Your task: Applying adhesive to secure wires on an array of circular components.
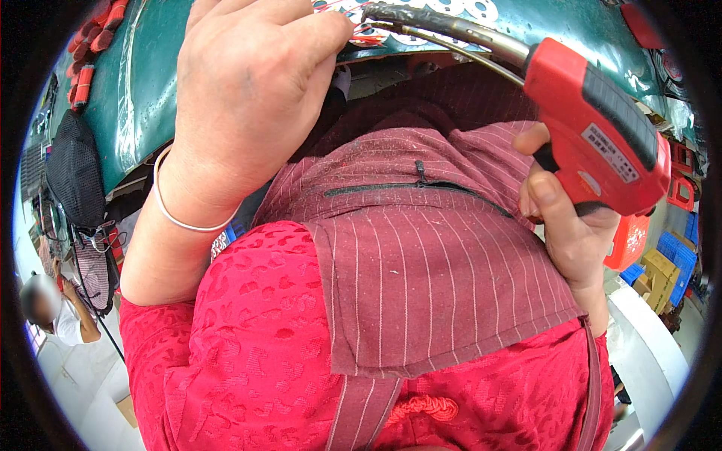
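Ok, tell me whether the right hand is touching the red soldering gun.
Touching. The head view shows the right hand wrapped around the grip of the red soldering gun, thumb and fingers pressed against it with no gap.

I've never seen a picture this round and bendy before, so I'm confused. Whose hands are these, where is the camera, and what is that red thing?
The camera sits on a person's head and looks down, and its wide lens bends everything near the edge. So you see the person's own body: a red patterned top under a striped maroon apron. The left hand, with a thin silver bangle on the wrist, presses its fingers on a shiny green curved panel up in front. The right hand holds a red pistol-shaped soldering tool, whose metal barrel reaches toward that panel. Blue and yellow crates stand at the far right.
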Action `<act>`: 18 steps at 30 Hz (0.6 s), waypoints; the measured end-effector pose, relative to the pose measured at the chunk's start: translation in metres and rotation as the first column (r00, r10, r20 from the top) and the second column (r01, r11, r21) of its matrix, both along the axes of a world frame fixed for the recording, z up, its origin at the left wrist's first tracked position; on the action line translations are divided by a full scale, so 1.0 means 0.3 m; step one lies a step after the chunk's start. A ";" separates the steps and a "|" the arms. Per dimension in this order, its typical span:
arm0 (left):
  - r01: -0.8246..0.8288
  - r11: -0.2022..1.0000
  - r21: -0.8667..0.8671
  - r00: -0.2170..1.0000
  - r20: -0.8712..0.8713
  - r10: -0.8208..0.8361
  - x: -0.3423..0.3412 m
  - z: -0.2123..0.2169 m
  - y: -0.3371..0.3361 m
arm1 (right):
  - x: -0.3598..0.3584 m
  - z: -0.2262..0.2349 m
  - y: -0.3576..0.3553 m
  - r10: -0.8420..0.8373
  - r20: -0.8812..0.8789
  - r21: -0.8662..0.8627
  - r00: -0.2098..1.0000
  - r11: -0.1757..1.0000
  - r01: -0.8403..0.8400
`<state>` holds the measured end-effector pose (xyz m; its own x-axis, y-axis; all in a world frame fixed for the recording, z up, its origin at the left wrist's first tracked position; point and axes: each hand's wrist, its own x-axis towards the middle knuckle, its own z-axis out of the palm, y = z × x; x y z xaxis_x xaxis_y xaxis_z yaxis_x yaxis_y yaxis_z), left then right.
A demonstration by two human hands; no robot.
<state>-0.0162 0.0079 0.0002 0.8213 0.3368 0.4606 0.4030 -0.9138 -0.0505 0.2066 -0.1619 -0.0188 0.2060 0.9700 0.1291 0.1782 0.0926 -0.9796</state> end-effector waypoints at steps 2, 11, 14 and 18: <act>-0.006 1.000 -0.002 1.000 -0.003 0.006 -0.001 0.000 -0.001 | 0.011 0.012 -0.005 0.034 0.064 -0.140 0.997 0.990 -0.025; 0.015 1.000 0.009 1.000 0.004 -0.015 0.002 0.002 0.003 | -0.003 0.004 -0.009 -0.037 -0.016 -0.046 0.999 0.998 0.037; -0.009 1.000 0.004 1.000 -0.010 0.009 -0.001 -0.001 0.001 | 0.003 0.000 -0.011 -0.046 0.001 -0.054 0.999 0.997 0.046; -0.010 0.999 0.030 1.000 0.000 0.010 0.000 -0.005 -0.004 | 0.002 0.010 -0.006 -0.026 0.022 -0.076 0.999 0.997 0.028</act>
<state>-0.0163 0.0068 -0.0014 0.8179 0.3313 0.4705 0.4125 -0.9076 -0.0779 0.2072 -0.1637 -0.0159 0.2305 0.9713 0.0593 0.1997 0.0124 -0.9798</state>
